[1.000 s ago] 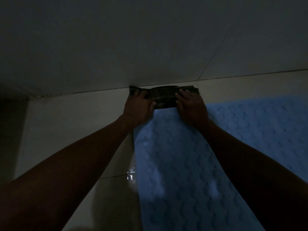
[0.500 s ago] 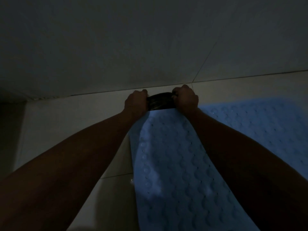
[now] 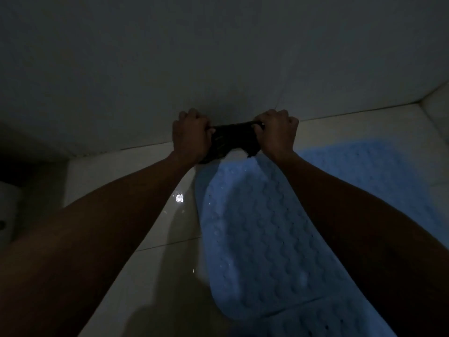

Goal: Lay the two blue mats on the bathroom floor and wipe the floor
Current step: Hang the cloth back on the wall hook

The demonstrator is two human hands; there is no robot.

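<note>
Pale tiled wall (image 3: 218, 57) fills the upper half of the dim head view, meeting the glossy tiled floor (image 3: 155, 276) along a seam running from 9 o'clock towards 3 o'clock. Two blue mats lie flat on that floor: the nearer blue mat (image 3: 255, 234), textured with a wavy relief and small holes, extends from the centre to 6 o'clock, while the second blue mat (image 3: 379, 171) lies at 3 o'clock, just beside it; whether their edges touch cannot be told. Both forearms reach from the lower corners towards 12 o'clock. A dark cloth (image 3: 233, 139) is stretched between the hands above the far end of the nearer mat, its lower edge hanging loose. The left hand (image 3: 190, 136) clenches the cloth's left end; the right hand (image 3: 277, 132) clenches its right end. A small bright reflection (image 3: 179, 198) marks the floor at 9 o'clock of the nearer mat.
</note>
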